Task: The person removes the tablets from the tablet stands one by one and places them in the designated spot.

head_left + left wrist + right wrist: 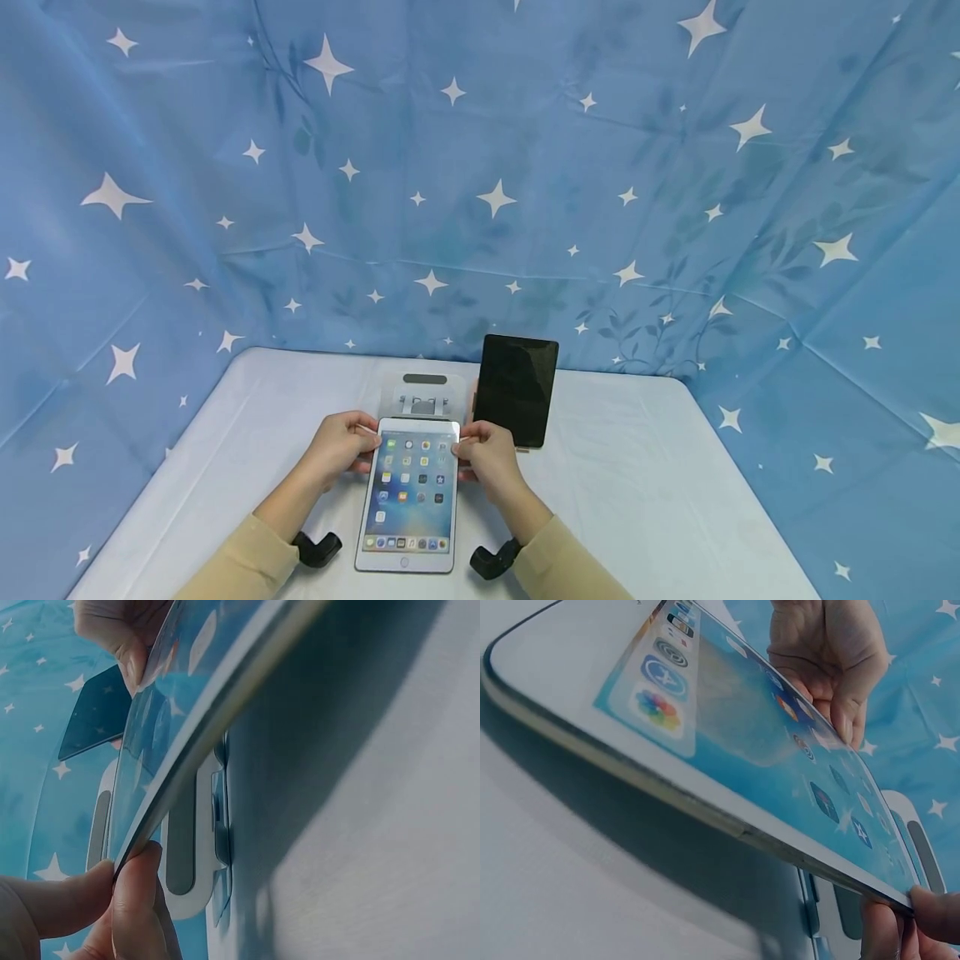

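A white-framed tablet (pixel 411 500) with app icons on its screen is held between both hands. My left hand (pixel 343 450) pinches its left edge near the far corner, thumb on top and fingers beneath. On the opposite edge, my right hand (pixel 489 457) pinches near the other far corner. In both wrist views the tablet is tilted, with a shadow under it on the table. Just beyond its far edge lies a whitish stand (pixel 423 392) with grey pads, partly hidden by the tablet in the left wrist view.
A second tablet (pixel 517 390), its screen dark, leans upright on a pinkish stand behind my right hand. The white-covered table (pixel 645 500) ends at a blue curtain (pixel 480 242) with white stars on the back and sides.
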`<move>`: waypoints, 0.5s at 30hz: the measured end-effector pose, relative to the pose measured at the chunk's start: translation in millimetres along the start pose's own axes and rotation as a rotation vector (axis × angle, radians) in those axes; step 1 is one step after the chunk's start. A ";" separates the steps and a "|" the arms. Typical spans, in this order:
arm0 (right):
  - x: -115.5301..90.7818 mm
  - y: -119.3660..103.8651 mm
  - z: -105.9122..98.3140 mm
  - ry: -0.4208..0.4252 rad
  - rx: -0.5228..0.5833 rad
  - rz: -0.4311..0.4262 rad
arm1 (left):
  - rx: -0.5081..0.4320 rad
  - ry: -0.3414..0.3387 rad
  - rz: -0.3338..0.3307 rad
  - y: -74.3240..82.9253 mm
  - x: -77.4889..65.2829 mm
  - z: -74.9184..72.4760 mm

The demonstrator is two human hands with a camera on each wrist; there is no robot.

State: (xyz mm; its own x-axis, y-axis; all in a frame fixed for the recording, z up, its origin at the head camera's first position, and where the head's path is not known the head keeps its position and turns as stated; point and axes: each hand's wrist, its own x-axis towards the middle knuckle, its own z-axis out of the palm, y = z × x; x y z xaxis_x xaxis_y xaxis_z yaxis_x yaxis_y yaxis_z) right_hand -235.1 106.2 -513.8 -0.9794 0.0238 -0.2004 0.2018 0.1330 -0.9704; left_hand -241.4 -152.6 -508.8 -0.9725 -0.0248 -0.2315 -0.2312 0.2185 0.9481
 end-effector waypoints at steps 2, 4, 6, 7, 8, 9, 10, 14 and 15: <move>-0.3 0.9 0.2 -0.002 0.002 0.006 | 0.002 0.000 -0.003 -0.9 -0.4 0.2; -1.2 1.1 0.6 -0.004 0.002 0.008 | 0.001 0.000 -0.011 -1.3 -1.2 0.3; -2.6 1.1 1.1 -0.007 -0.001 0.007 | 0.007 -0.001 -0.014 -2.1 -2.2 0.0; -3.2 1.2 1.4 -0.009 -0.001 0.009 | 0.008 -0.002 -0.016 -2.6 -2.5 -0.1; -4.2 1.2 1.6 -0.011 -0.005 0.008 | 0.011 -0.003 -0.016 -3.2 -3.0 -0.3; -5.1 1.1 1.9 -0.011 -0.007 0.009 | 0.011 -0.004 -0.017 -3.4 -3.6 -0.4; -6.0 1.2 2.2 -0.012 -0.009 0.010 | 0.015 -0.007 -0.013 -4.1 -3.8 -0.6; -8.7 2.0 2.6 -0.015 -0.013 0.018 | 0.014 -0.019 -0.010 -4.9 -5.9 -1.2; -8.9 2.5 2.6 -0.015 -0.013 0.020 | 0.012 -0.024 -0.010 -4.8 -6.6 -1.4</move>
State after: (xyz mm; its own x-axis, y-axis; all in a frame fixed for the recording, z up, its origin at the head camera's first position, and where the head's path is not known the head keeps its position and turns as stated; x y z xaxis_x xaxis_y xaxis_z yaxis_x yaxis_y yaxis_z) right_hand -225.9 103.7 -514.7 -0.9750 0.0114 -0.2220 0.2213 0.1460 -0.9642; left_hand -233.9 -154.9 -511.6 -0.9691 -0.0041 -0.2465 -0.2407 0.2305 0.9428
